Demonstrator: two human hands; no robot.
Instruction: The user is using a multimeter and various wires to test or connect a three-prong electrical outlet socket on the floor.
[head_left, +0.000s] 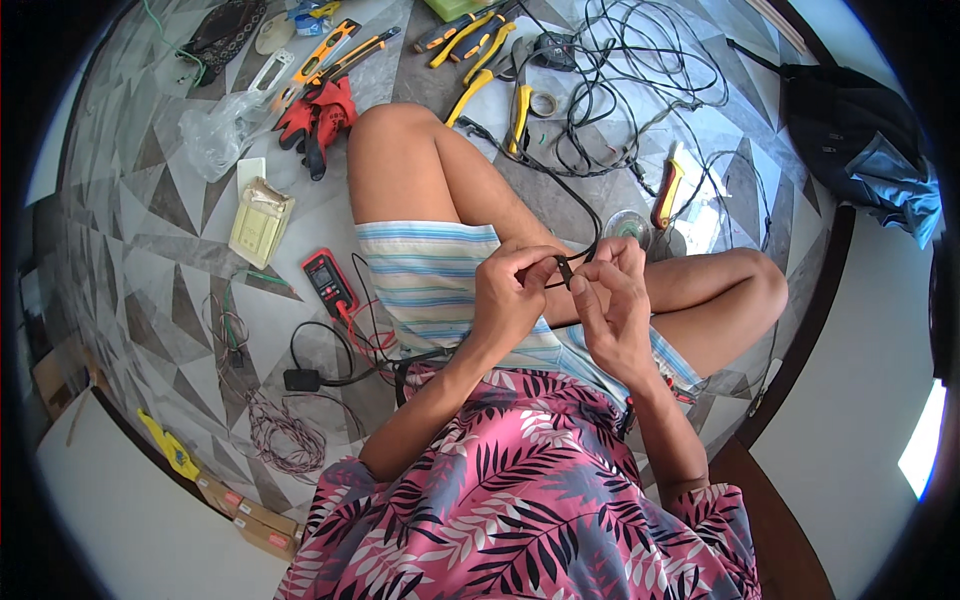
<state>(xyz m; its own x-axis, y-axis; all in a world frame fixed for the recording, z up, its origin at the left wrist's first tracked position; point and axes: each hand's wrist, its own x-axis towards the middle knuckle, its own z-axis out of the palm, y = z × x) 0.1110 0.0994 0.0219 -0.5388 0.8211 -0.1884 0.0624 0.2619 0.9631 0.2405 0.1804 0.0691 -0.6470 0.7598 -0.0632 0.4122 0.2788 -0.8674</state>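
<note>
Above my lap, my left hand (512, 290) pinches a thin black cable (590, 222) near a small dark piece on it. My right hand (617, 300) closes thumb and fingers at the same small dark piece (565, 270), too small to name surely. From there the cable loops up and away past my knee toward a tangle of black cables (640, 80). Left of my thigh lies a red multimeter (329, 283) with red and black leads. A red-handled utility knife (667, 190) rests beyond my right shin, beside a clear round container (628, 230).
Yellow-handled pliers (470, 95) and a tape roll (543, 104) lie ahead. Red gloves (318, 120), an orange level (330, 50) and a pale switch plate (262, 225) are at left. Coiled wire (285, 435) lies near left; a black bag (840, 120) stands far right.
</note>
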